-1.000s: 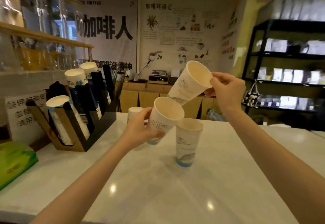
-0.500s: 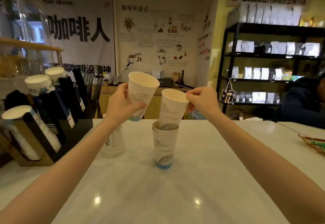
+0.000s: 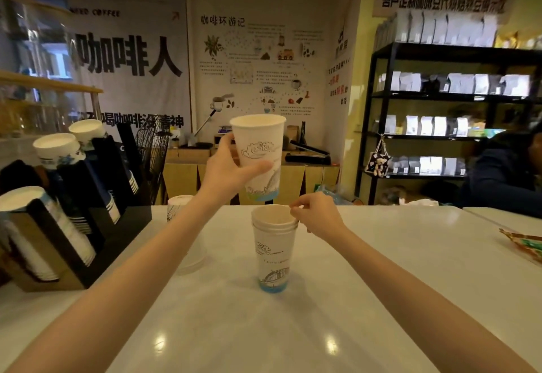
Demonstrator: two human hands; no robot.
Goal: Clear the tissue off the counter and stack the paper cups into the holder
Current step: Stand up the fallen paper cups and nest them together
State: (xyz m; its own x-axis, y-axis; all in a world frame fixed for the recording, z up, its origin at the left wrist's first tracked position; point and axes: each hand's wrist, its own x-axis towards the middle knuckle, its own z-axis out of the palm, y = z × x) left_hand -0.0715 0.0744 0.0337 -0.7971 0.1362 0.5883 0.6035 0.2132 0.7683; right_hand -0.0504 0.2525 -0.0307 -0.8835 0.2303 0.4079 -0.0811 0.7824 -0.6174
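The left forearm (image 3: 152, 258) covers most of a paper cup (image 3: 177, 207) behind it, leaving only the rim and a strip of wall. The cup holder (image 3: 96, 226) runs off the left edge (its nearest sleeve is cut short). A green-and-orange packet (image 3: 525, 245) is clipped by the right edge. The seated person (image 3: 507, 179) is dark, blurred and partly cropped. The small print on the wall poster (image 3: 258, 67) is illegible.

Left hand (image 3: 227, 171) raised, fingers curled in a grip; right hand (image 3: 318, 215) lower, fingertips pinched.
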